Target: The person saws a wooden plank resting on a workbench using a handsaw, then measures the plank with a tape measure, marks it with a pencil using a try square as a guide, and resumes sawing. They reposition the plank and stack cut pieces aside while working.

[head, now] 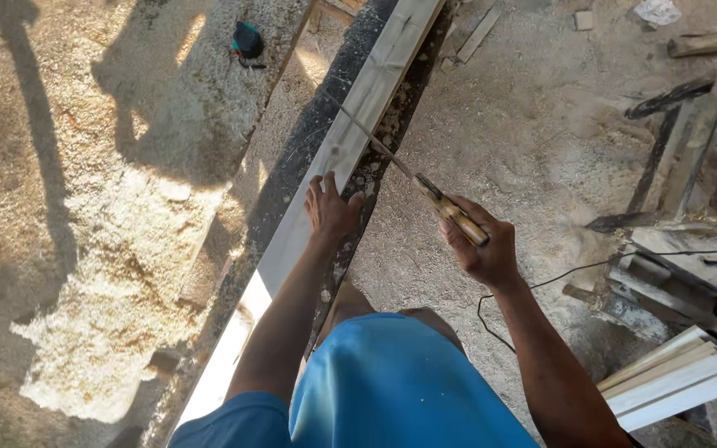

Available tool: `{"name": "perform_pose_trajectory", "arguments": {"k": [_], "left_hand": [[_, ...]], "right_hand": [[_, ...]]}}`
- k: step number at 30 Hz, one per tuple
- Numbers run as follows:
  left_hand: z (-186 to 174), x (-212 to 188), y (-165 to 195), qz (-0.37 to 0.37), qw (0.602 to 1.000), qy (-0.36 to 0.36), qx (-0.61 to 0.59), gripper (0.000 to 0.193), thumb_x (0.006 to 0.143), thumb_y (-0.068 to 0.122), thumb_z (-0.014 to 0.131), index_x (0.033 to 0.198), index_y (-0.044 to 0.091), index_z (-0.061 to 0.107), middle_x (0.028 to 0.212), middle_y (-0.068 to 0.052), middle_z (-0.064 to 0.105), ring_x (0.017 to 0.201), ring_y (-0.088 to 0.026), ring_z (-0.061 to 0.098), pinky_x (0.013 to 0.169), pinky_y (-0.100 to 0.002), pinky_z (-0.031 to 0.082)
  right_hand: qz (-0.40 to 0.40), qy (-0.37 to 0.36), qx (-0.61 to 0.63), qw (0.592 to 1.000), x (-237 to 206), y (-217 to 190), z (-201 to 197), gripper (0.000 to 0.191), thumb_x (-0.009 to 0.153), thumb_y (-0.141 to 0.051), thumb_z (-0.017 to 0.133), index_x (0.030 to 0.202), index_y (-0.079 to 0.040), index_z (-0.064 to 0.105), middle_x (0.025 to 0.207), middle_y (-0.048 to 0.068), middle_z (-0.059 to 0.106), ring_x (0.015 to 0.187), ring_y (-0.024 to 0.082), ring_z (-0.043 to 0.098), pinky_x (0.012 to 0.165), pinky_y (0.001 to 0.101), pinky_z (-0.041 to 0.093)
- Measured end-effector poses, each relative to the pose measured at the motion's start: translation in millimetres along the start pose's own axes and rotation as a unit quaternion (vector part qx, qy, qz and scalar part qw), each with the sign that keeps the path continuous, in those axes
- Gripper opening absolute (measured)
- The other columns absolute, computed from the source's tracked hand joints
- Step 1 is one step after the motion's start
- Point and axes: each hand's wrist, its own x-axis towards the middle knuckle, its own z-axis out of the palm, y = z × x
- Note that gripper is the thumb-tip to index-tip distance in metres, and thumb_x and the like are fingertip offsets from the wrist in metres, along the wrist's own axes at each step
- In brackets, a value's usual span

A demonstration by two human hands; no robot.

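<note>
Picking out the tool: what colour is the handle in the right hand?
Yellowish-brown wood handle, head view.

Long plank (pixel 350 137): lies on a beam (pixel 309 158), running from the near left to the far middle of the floor (pixel 524 141).
Left hand (pixel 330 207): flat on the plank, midway along it.
Saw (pixel 412 178): blade crosses the plank's right edge just beyond the left hand; handle in the right hand (pixel 479 245), right of the plank.
Small tool (pixel 246 40): on the floor, far left of the plank.
Stacked boards (pixel 674 377): near right corner.
Cable (pixel 574 270): on the floor between the right hand and the boards.
Timber scraps (pixel 690 91): far right.
</note>
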Motion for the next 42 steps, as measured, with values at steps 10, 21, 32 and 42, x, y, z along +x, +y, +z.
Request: {"name": "perform_pose_trajectory", "arguments": {"k": [10, 21, 32, 42], "left_hand": [[68, 137, 68, -0.04, 0.999, -0.024, 0.018, 0.09, 0.079, 0.046, 0.081, 0.151, 0.013, 0.038, 0.154, -0.02, 0.034, 0.141, -0.043, 0.036, 0.113, -0.057, 0.033], [111, 266, 118, -0.172, 0.982, -0.056, 0.061, 0.117, 0.07, 0.046, 0.089, 0.158, 0.015, 0.019, 0.159, -0.023, 0.026, 0.149, -0.043, 0.023, 0.121, -0.059, 0.015], [103, 292, 114, -0.211, 0.961, -0.125, 0.125, 0.131, 0.065, 0.031, 0.091, 0.165, 0.026, 0.007, 0.158, -0.019, 0.032, 0.145, -0.042, 0.031, 0.119, -0.063, 0.019], [139, 293, 120, -0.302, 0.921, 0.033, 0.243, 0.084, 0.094, 0.018, 0.055, 0.166, 0.032, 0.013, 0.156, -0.015, 0.036, 0.148, -0.04, 0.028, 0.123, -0.061, 0.007]], "right_hand": [[0.025, -0.007, 0.039, 0.999, 141, 99, -27, 0.039, 0.098, -0.02, 0.071, 0.133, -0.003, 0.067, 0.093, 0.008, 0.079, 0.078, 0.01, 0.073, 0.068, 0.0243, 0.058], [-0.206, -0.128, 0.009, 0.97, 407, 185, 12, 0.046, 0.101, -0.019, 0.064, 0.142, -0.002, 0.057, 0.106, 0.019, 0.077, 0.083, 0.024, 0.078, 0.069, 0.0338, 0.063], [-0.38, -0.438, -0.292, 0.761, 582, 258, 188, 0.081, 0.091, -0.05, 0.065, 0.157, -0.016, 0.032, 0.111, 0.019, 0.062, 0.104, 0.037, 0.063, 0.098, 0.0567, 0.041], [-0.384, -0.481, -0.289, 0.733, 593, 297, 206, 0.074, 0.099, -0.049, 0.06, 0.157, -0.009, 0.037, 0.136, 0.032, 0.046, 0.12, 0.048, 0.056, 0.105, 0.0615, 0.041]]}}
